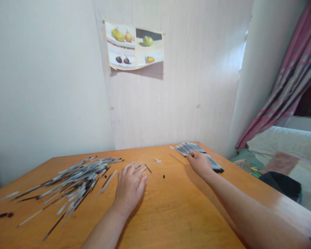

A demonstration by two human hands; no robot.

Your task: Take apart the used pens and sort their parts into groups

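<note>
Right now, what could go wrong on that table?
The right hand might nudge the neatly laid sticks out of line, or off the nearby edge of the table. The left hand could brush away the thin dark stick beside it. The small black piece between the hands might roll away.

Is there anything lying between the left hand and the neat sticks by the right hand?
Yes, three little things on the table: a thin dark stick by the left hand, a small black piece to its right, and a white scrap farther back.
</note>
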